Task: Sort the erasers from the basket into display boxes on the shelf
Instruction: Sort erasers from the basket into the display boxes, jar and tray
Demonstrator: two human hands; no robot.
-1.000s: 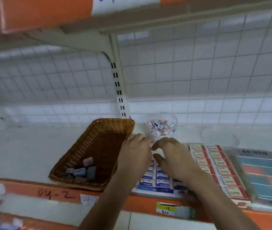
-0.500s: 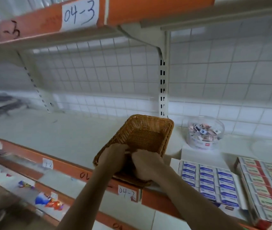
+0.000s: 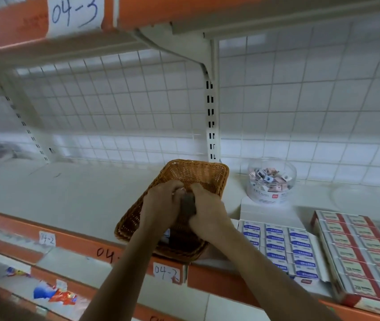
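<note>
Change: both hands, over the blue display box (image 3: 279, 246) a second ago, now sit inside the basket (image 3: 193, 166).
Hands: left hand (image 3: 161, 205) and right hand (image 3: 208, 213) are knuckle to knuckle, fingers curled, pinching a grey eraser (image 3: 187, 205) between them.
Eraser: dark grey and block-shaped, held low in the wicker basket at the front edge of the shelf (image 3: 68, 198).
Hidden: fingertips and the rest of the basket floor are covered by the hands; most of the eraser is covered too.

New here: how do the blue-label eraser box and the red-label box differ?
The blue-label box shows three columns of erasers; the red-label box shows two. The blue-label box sits beside the basket; the red-label box sits farther right. Both lie flat on the shelf.
</note>
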